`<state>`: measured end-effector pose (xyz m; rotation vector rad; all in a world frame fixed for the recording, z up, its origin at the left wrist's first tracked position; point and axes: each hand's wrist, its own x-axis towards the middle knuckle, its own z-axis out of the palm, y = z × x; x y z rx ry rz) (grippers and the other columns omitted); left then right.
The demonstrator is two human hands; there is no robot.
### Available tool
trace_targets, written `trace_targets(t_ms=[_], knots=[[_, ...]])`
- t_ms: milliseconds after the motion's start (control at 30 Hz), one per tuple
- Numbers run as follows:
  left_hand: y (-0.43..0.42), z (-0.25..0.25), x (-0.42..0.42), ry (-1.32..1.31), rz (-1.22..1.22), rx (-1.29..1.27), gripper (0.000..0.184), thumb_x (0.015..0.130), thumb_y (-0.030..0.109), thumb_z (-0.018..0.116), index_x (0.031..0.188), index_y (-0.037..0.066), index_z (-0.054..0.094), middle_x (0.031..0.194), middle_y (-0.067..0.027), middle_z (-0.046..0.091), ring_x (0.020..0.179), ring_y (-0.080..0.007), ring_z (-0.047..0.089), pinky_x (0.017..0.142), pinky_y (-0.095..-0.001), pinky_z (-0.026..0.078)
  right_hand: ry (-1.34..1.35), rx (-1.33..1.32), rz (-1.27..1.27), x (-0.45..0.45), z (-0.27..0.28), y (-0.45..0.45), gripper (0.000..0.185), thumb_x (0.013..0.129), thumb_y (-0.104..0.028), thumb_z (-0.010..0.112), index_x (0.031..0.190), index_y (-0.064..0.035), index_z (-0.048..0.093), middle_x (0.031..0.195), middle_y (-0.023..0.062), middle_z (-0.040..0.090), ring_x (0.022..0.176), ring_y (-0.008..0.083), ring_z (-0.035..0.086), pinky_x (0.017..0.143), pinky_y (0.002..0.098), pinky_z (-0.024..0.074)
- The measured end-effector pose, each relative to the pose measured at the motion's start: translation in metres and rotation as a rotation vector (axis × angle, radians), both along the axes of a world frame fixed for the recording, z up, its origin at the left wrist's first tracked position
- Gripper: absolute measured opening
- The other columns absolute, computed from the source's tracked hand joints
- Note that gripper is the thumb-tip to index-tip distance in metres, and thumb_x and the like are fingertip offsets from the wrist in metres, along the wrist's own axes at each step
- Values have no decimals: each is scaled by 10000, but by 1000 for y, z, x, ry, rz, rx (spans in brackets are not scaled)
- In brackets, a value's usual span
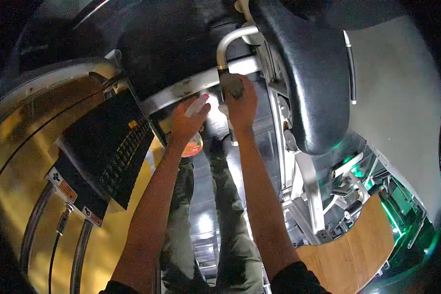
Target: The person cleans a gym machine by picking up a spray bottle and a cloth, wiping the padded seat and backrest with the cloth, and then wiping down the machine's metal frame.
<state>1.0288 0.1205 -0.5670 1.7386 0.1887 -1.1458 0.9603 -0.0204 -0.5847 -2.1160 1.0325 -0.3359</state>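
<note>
My left hand (pixel 182 125) is closed around the neck of a spray bottle. Its white spray head (pixel 197 106) has a pinkish-red nozzle tip, and the bottle body (pixel 193 147) with an orange and red label shows below the hand. My right hand (pixel 245 110) presses a dark grey cloth (pixel 232 86) against the upright handle (pixel 232 133) of a gym machine. The handle has a dark grip and hangs from a curved pale metal tube (pixel 225 43). My right fingers wrap around the cloth and grip, partly hiding both.
A weight stack (pixel 117 147) with number labels stands at left beside metal guide rods (pixel 34 220). A black padded seat cushion (pixel 313 78) rises at right. A pale metal crossbar (pixel 181 90) runs behind my hands. At lower right are a wooden board (pixel 352 250) and more equipment.
</note>
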Motion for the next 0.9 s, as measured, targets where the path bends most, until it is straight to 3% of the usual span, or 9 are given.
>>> trace_targets(t_ms=[33,167,233,333,500,533,700,833,900], knots=[[1,0,0,14,24,24,416,781,286,713,1069,-2,628,781,-61,633,579,-106,582,441,-250,471,47,-132,80,6,-5,0,409,716,-31,676,1107,-32,558,1029,154,596,982,320,598,836,371,477],[7,-9,2,27,26,74,408,788,286,704,1087,17,636,785,-48,626,598,-97,580,447,-242,475,34,-135,86,-25,-15,16,386,703,-86,712,1067,-61,584,1056,121,586,959,331,558,833,428,461],[11,-13,3,57,12,67,372,803,274,689,1084,35,647,759,-30,615,594,-92,576,437,-238,470,114,30,7,-59,-7,33,365,704,-75,707,1050,-60,592,1060,111,590,977,319,564,835,410,473],[15,-11,9,78,-18,35,371,816,258,679,1118,48,636,746,-26,610,587,-95,578,430,-239,471,216,-6,13,-98,6,53,337,705,-82,714,1025,-68,608,1051,98,600,975,305,581,829,382,486],[20,-24,10,101,-38,62,349,832,251,664,1122,56,640,741,-27,614,531,-98,568,420,-243,468,141,342,-235,-72,17,41,322,692,-98,747,989,-70,627,992,102,625,913,305,612,823,372,494],[21,-29,8,141,-34,37,348,834,254,663,1123,61,644,738,-29,614,504,-101,562,418,-243,468,154,94,-121,-66,-5,34,329,691,-98,756,991,-68,626,979,122,629,909,308,613,808,387,491],[20,-36,5,130,-79,-16,374,838,268,658,1152,67,634,741,-32,622,464,-103,551,420,-243,466,-79,-90,-18,12,-28,-7,328,751,-102,700,1060,-71,595,1026,132,642,921,295,639,784,364,495],[19,-46,-1,194,-58,3,389,840,272,652,1178,81,625,746,-33,625,454,-95,541,420,-243,463,-66,218,-164,18,-24,-14,360,752,-230,716,1073,-115,600,964,137,665,904,300,642,798,396,481],[23,-49,-4,186,-68,-21,381,841,272,651,1170,81,629,747,-32,624,449,-96,536,421,-244,463,178,339,-200,-4,-12,-12,404,750,-232,726,1109,-103,594,978,143,670,908,305,649,804,391,485]])
